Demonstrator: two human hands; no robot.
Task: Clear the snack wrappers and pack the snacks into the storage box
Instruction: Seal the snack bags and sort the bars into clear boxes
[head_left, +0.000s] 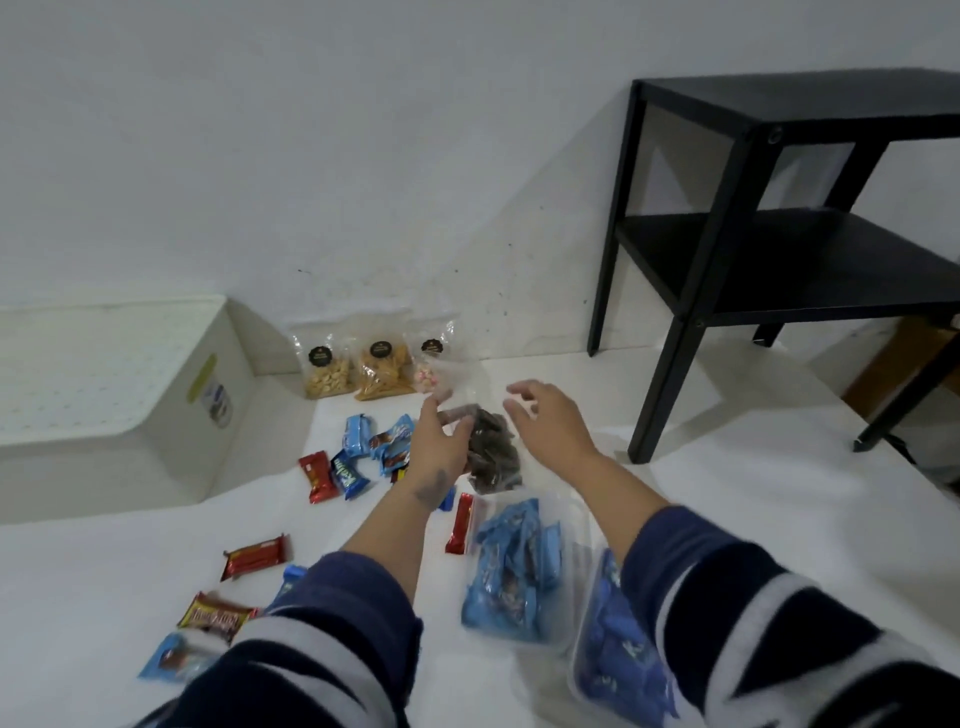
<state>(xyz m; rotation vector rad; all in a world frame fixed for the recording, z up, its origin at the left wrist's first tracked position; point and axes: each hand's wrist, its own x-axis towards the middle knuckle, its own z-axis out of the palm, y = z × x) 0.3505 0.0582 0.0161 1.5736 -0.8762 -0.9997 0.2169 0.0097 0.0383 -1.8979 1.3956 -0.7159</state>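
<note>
A clear bag of dark brown snacks (491, 447) lies on the white surface between my hands. My left hand (439, 441) is at its left side with fingers curled round the bag's upper edge. My right hand (545, 418) hovers just right of it, fingers spread and loosely bent, holding nothing. The white storage box (119, 395) stands at the left with a perforated lid on it. Loose blue and red snack bars (358, 457) lie left of my left hand, and more bars (254, 556) lie nearer to me.
Three clear bags of nuts and sweets (379, 366) lean against the wall at the back. Two clear bags of blue-wrapped snacks (514, 566) lie under my right forearm. A black two-level side table (779, 249) stands at the right.
</note>
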